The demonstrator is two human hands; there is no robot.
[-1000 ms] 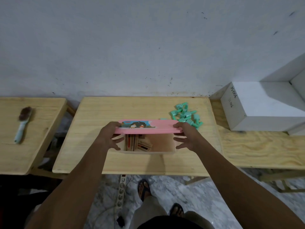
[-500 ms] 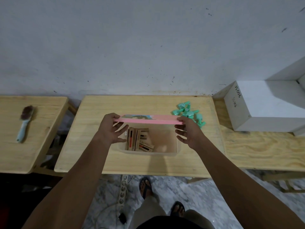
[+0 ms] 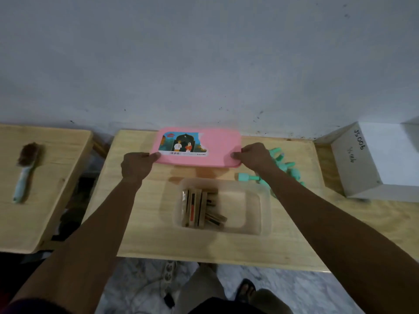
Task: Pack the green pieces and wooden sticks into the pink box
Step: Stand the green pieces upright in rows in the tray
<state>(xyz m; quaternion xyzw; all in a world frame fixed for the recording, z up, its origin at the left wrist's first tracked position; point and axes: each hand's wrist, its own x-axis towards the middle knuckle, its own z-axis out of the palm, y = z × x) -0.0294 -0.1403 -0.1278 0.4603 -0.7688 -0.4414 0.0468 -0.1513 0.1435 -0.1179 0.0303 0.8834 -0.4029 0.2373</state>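
The pink lid [image 3: 217,147] with a picture sticker is held flat above the far part of the wooden table [image 3: 145,223]. My left hand [image 3: 137,165] grips its left end and my right hand [image 3: 255,156] grips its right end. Nearer to me stands the open clear box base [image 3: 264,207] with several wooden sticks [image 3: 199,208] lying at its left side. A pile of green pieces [image 3: 288,169] lies on the table to the right, partly hidden behind my right wrist and forearm.
A second wooden table [image 3: 56,177] at the left carries a brush [image 3: 25,171] with a pale blue handle. A white box [image 3: 383,159] stands on the bench at the right. The wall runs along the tables' far edge. My feet and a power strip show below.
Both hands have lifted the pink lid off the box base and carried it away from me toward the wall. The box now stands uncovered with the sticks showing.
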